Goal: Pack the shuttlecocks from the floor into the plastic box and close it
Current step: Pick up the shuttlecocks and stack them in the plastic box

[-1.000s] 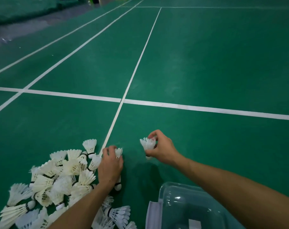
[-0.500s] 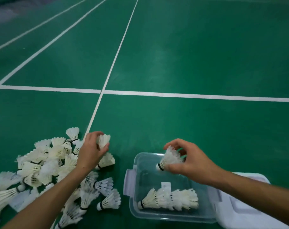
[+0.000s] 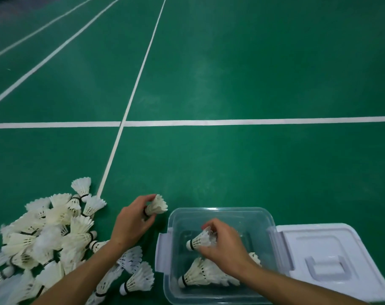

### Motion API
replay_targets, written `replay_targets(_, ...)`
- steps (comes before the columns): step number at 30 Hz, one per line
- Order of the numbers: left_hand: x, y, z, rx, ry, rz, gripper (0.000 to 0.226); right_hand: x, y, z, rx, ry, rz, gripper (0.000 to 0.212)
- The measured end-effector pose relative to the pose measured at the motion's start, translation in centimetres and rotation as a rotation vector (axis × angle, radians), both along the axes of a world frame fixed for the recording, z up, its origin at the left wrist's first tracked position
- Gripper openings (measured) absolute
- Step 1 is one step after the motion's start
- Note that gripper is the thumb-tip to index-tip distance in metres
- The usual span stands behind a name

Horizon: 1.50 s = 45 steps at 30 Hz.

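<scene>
Since half a second ago the right hand has dropped from the box's far rim down inside the clear plastic box, and the left hand has lifted off the heap toward the box.

Right-hand fingers are curled round the feathers of a shuttlecock, its white cork tip pointing left, held above a row of shuttlecocks already lying on the box bottom near its front wall. Left-hand fingers and thumb pinch another shuttlecock near its cork end, feathers fanned up and to the right, just beside the box's far-left corner and not yet over it.

A big pile of loose shuttlecocks lies on the green court floor left of the box, some under the left forearm. A white lid lies flat on the floor, touching the box's right side. White court lines cross beyond the hands.
</scene>
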<state>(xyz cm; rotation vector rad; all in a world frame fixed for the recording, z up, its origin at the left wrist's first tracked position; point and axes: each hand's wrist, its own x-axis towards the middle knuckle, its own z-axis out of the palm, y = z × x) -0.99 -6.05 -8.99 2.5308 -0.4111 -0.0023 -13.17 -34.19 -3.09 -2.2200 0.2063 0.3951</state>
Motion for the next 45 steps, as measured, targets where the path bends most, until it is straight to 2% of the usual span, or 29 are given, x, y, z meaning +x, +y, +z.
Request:
replay_targets(4,0.1,0.1,-1.9,0.127,-0.020,0.005,0.051,0.5,0.5,-0.8,-0.032,0.005,0.000,0.056)
replay_targets(7,0.6,-0.2,-2.2,0.127,-0.011,0.019,0.049,1.0,0.7,-1.2,-0.056,0.054,0.040,0.060)
replay_targets(10,1.2,-0.7,-1.2,0.024,0.016,0.074,0.049,1.3,1.0,-1.6,-0.094,0.079,0.083,0.063)
replay_targets(14,1.0,-0.8,2.2,-0.223,-0.043,0.128,0.053,1.6,1.6,-2.2,-0.145,0.073,0.081,0.060)
replay_targets(17,-1.1,-1.1,5.8,-0.329,-0.089,0.128,0.056,1.6,1.9,-2.4,-0.189,0.082,0.049,0.057)
replay_targets(24,-4.2,-2.6,11.9,-0.398,-0.102,-0.040,0.047,1.7,2.4,-2.4,-0.210,0.168,-0.081,0.060)
replay_targets(30,-5.3,-4.3,13.6,-0.421,-0.077,-0.164,0.046,0.3,0.5,-0.3,-0.198,0.133,-0.002,0.080)
replay_targets(32,-5.6,-5.2,14.1,-0.424,-0.078,-0.213,0.047,-0.4,-1.1,2.1,-0.149,0.098,-0.004,0.072)
replay_targets(35,-5.8,-6.7,14.6,-0.420,-0.080,-0.291,0.046,-1.5,-3.5,7.0,0.110,-0.013,-0.085,0.056)
replay_targets(39,-6.1,-9.6,14.5,-0.387,-0.111,-0.382,0.043,-1.8,-4.6,12.0,0.381,-0.155,-0.141,0.057)
replay_targets(45,-6.2,-12.4,14.3,-0.353,-0.094,-0.455,0.042,-1.6,-5.4,11.3,0.445,-0.231,-0.269,0.044)
